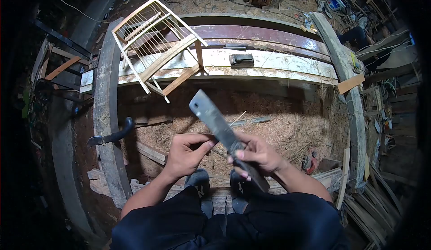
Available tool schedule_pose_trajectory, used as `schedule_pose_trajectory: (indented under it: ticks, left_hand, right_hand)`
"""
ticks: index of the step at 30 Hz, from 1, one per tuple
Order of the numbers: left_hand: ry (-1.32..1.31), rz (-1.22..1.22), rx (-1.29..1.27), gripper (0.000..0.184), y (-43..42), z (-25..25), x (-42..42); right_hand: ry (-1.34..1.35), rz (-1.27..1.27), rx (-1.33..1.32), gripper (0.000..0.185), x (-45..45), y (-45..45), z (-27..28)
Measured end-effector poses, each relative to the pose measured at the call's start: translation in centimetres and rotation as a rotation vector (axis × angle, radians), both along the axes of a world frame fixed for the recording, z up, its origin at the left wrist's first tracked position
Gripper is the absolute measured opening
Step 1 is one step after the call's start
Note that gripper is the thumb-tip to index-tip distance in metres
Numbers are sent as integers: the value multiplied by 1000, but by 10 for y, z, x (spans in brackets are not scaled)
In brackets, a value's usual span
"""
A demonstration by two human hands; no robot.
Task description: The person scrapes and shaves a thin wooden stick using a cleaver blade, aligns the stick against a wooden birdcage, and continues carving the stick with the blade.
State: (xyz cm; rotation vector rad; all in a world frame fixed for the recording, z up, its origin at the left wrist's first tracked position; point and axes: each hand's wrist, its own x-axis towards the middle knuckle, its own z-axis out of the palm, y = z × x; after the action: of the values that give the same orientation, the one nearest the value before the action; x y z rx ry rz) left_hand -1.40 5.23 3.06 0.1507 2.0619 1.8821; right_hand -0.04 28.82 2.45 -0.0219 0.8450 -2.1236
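My right hand (256,153) is wrapped round the handle of a cleaver (217,122), its broad grey blade slanting up to the left with a hole near the tip. My left hand (191,153) is closed in a pinch just left of the blade. A thin pale stick (239,118) shows beyond the blade, in line with my left fingertips; the blade hides its middle. Both hands are above my knees, over the shavings-covered ground (287,133).
A wooden frame with thin bars (157,48) leans on a bench of planks (278,61). A dark metal tool (241,60) lies there. A curved-handled knife (119,134) rests across the left beam (105,92). Another beam (354,128) stands right; scrap wood (368,209) lies beside it.
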Motion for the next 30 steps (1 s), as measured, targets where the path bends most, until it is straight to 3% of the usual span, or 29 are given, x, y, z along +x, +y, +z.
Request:
schedule_pose_trajectory:
  ticks: [5,10,14,17,22,25,30]
  left_hand:
    - [-20,-19,-32,13,3,4,-2]
    - [38,-32,-60,14,1,-4,-1]
    - [-2,8,-55,16,1,4,-1]
    - [-25,24,-54,14,1,7,-2]
    - [-52,46,-49,17,3,5,-1]
    - [-121,55,-23,17,3,7,-1]
    - [-163,-44,71,16,-2,3,1]
  right_hand:
    - [-46,-110,-20,60,-3,5,3]
    - [-51,12,47,61,-2,4,-1]
    - [-63,-455,-60,62,-12,26,-2]
    - [6,-513,-134,65,-16,37,0]
    - [96,-301,-114,78,-9,23,0]
    - [59,-124,30,82,-2,8,7]
    - [36,-33,36,74,-3,0,9]
